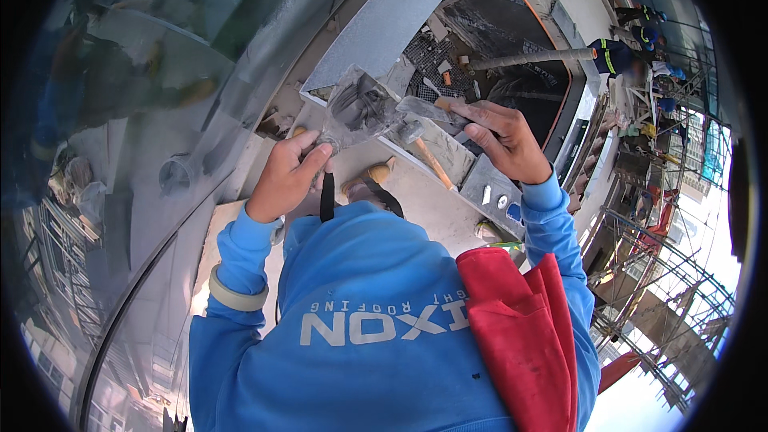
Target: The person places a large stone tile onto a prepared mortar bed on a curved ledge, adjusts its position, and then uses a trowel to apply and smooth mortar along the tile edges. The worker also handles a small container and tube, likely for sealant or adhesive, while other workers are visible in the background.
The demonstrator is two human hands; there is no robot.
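Observation:
My left hand (290, 174) pinches the edge of a clear plastic bag (358, 108) with dark grey, smeared material in it. In my right hand (506, 142) is a flat scraper-like tool (428, 110), its blade coated in grey. The blade's end reaches the bag's right side; whether it touches the material inside I cannot tell. Both hands are raised in front of my chest. Below the tool, a hammer (430, 158) with a wooden handle lies across a pale ledge.
A dark recessed basin (524, 84) with rubble and an orange-edged rim lies ahead. A long pole (532, 58) crosses it. Glass panels (160, 152) rise at my left. Scaffolding (680, 272) and several workers (614, 56) are at the right. A tape roll (238, 292) circles my left forearm.

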